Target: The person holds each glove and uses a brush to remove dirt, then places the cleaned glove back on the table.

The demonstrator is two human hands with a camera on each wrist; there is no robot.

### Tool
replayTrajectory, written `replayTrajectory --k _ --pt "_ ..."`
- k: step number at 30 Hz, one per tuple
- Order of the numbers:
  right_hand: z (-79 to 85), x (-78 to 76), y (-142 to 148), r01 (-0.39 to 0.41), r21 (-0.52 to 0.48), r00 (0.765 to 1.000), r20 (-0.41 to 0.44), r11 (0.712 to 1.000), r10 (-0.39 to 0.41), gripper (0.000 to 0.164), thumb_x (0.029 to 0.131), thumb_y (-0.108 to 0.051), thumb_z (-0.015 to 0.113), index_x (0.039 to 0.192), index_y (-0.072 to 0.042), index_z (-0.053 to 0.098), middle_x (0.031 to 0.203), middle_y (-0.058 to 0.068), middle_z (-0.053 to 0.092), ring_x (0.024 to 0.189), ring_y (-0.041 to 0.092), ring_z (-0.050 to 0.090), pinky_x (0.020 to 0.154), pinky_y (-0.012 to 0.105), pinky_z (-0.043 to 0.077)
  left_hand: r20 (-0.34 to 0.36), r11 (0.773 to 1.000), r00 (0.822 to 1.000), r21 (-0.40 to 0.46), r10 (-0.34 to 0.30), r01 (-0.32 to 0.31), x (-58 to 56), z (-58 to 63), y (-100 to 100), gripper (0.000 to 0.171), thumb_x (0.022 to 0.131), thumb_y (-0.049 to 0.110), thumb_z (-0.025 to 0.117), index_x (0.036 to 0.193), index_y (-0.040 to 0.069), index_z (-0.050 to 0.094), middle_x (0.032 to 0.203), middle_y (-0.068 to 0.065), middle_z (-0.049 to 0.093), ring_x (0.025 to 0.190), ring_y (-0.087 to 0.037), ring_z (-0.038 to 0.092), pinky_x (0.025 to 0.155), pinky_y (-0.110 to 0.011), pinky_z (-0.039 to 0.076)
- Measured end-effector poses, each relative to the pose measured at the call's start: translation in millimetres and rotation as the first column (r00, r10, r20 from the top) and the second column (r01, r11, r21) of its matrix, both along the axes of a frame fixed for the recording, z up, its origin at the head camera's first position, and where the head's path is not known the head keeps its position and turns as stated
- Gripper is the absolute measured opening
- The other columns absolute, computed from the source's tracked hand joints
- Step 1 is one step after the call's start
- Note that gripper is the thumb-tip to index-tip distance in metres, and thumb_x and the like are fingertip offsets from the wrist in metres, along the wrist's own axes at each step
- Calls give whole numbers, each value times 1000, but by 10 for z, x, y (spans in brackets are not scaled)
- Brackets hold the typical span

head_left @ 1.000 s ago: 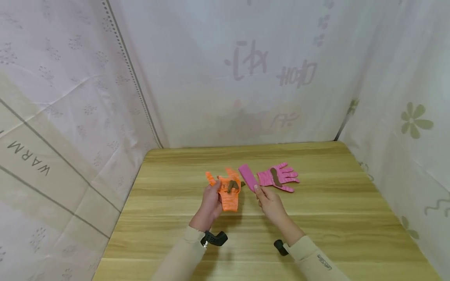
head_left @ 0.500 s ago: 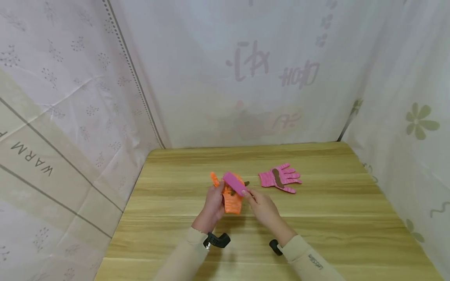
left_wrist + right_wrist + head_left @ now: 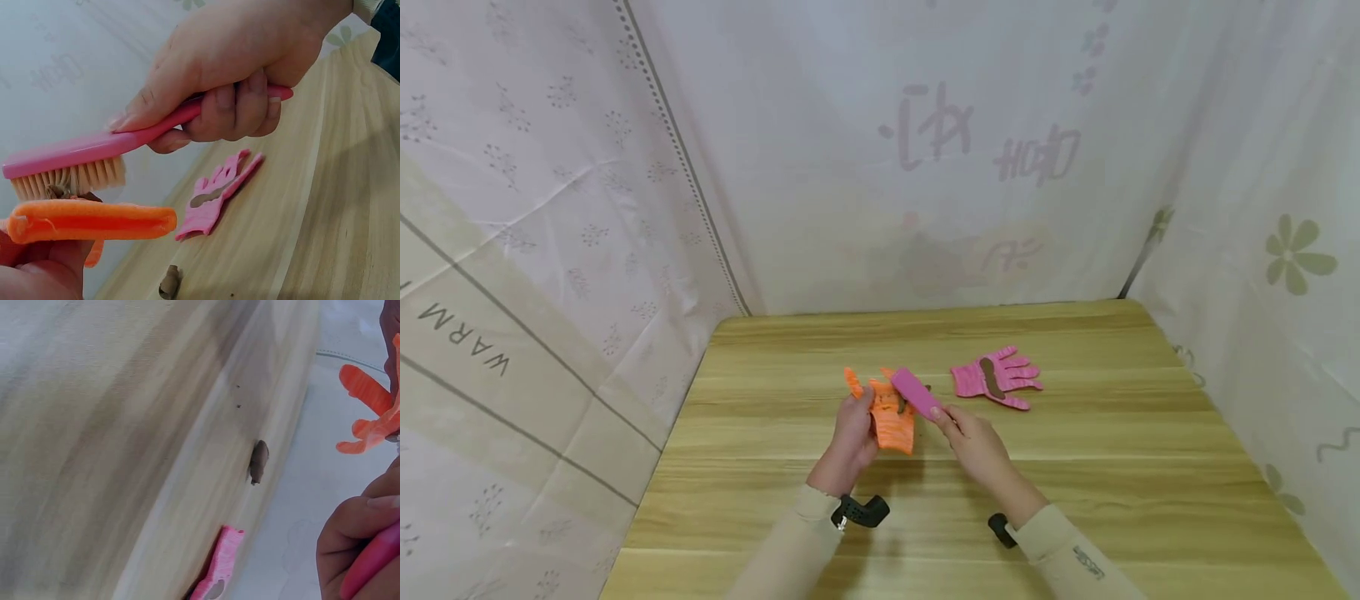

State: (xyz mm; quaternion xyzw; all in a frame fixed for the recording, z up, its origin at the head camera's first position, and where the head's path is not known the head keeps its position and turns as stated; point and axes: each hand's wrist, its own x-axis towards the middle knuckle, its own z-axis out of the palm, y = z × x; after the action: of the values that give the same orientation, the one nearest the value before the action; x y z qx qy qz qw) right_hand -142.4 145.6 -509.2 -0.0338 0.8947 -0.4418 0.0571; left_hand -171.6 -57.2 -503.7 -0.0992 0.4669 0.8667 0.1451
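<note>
Right hand [image 3: 976, 446], gripping brush [image 3: 915, 393], shifting rightward; left hand [image 3: 853, 427] holding orange glove [image 3: 895, 432], brown clump [image 3: 59, 190] remaining; brown-patched pink glove [image 3: 1009, 377] lying beyond hands.

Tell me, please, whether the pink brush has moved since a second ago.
Yes: the brush has moved left, away from the pink glove on the table.

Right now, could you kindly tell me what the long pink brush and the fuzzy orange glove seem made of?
Long pink brush: probably glossy plastic, perhaps painted wood, given its smooth sheen; its tan bristles could be natural or synthetic. Fuzzy orange glove: apparently knitted yarn, matte, with flecked, fuzzy texture.
</note>
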Motion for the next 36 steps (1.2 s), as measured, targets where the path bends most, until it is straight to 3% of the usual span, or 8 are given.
replayTrajectory --k 7,11,14,17,20,28,32,36 --pt "72 8 31 64 -116 998 14 991 -63 54 104 -59 40 89 -11 59 64 0 46 52 14 33 48 25 29 -38 999 999 39 8 -6 -6 -21 6 46 111 37 34 141 3 40 121 -7 63 111 -19 67 92 -38 57" --pt "132 16 -1 50 -175 999 -2 983 -51 50 105 -55 42 92 -11 60 64 2 46 52 13 33 47 25 29 -39 999 999 44 0 1 12 -21 30 48 110 36 39 141 -1 40 116 -5 66 107 -19 69 89 -38 59" --pt "178 22 -71 13 -184 1000 -14 983 -16 48 105 -53 44 96 -11 63 65 3 48 52 13 35 48 24 30 -49 998 999 60 -17 19 28 -25 60 40 109 30 47 134 -1 47 113 -6 69 106 -20 70 88 -37 59" --pt "222 22 -145 -15 -174 1000 -29 985 10 48 105 -53 45 97 -10 66 66 2 48 54 13 37 49 25 32 -67 995 997 90 -33 39 31 -51 99 31 107 23 52 128 1 53 114 -7 70 107 -20 70 90 -37 59" --pt "241 12 -191 -25 -140 999 -46 990 19 48 104 -54 45 95 -12 66 67 1 48 57 14 40 53 26 34 -77 993 996 103 -50 58 30 -77 121 33 107 22 51 132 1 54 118 -8 69 109 -19 69 91 -36 58" --pt "180 -14 -209 -52 44 994 -89 998 56 39 106 -48 47 113 -16 69 84 1 62 74 16 52 68 33 43 -123 984 985 120 -120 135 -3 -72 94 49 108 19 48 152 2 37 146 -19 53 117 -21 66 96 -36 56" --pt "122 -4 -150 -39 84 996 -80 996 46 50 105 -53 45 129 -15 67 96 4 69 76 15 52 68 33 42 -132 992 988 85 -80 91 -3 -77 45 48 109 24 45 151 2 37 146 -20 53 122 -23 64 100 -39 55" --pt "85 12 -75 -27 83 997 -64 996 32 48 105 -52 45 122 -15 69 78 3 59 65 14 43 60 30 36 -115 999 993 1 -33 34 14 -89 14 44 110 23 42 148 0 38 138 -13 58 125 -21 61 102 -40 53"
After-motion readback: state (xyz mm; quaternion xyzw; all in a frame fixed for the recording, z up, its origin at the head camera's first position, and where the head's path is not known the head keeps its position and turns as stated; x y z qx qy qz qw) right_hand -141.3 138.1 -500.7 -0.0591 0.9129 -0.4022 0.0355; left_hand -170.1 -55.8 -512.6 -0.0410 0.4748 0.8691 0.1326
